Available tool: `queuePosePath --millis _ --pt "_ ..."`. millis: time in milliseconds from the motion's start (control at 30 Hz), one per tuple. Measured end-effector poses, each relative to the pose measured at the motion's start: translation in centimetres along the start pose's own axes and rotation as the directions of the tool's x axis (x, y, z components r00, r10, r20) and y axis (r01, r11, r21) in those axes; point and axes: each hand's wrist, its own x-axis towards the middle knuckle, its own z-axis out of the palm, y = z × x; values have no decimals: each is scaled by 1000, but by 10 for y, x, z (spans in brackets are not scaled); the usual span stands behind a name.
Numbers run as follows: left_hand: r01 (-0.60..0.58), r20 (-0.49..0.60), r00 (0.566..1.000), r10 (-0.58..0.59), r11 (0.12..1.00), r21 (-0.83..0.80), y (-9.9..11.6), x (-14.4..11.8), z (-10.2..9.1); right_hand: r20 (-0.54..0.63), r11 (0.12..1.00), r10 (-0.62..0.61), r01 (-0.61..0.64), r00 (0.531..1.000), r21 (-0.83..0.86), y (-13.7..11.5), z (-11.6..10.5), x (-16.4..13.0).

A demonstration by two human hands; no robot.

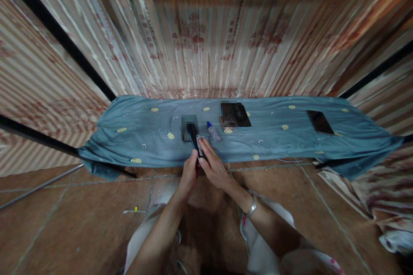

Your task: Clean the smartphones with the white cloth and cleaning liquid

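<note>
A dark phone (192, 132) stands tilted above the near edge of the cloth-covered table. My left hand (190, 169) is closed around its lower end, with the thumb along the edge. My right hand (213, 166) presses against the phone's right side, its fingers together and pointing forward. A pale, see-through piece (198, 141) shows by the right fingertips; its kind is too small to tell. Just behind the phone lies a flat grey-dark rectangular thing (186, 135), partly blurred out. To the right of it rests a small clear bottle with a blue cap (214, 132).
Blue patterned cloth (271, 144) covers the long, narrow table. Farther back lies a dark flat device (242, 115), beside a blurred-out patch. Another dark phone (320, 122) lies at the right. Black poles and striped curtains enclose the table. A cable (135, 210) lies on the tiled floor.
</note>
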Motion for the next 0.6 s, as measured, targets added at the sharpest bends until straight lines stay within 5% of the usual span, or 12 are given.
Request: queuePosePath --millis 167,367,600 --pt "-11 -48 999 11 1000 0 3 -3 2 19 998 -22 21 1000 67 -6 -5 0" --pt "-51 -98 995 33 982 -181 11 0 2 95 991 -101 92 990 95 -13 -6 -9" --pt "140 -97 980 -171 954 -266 31 -6 0 143 962 -261 270 955 -49 -20 -4 -16"
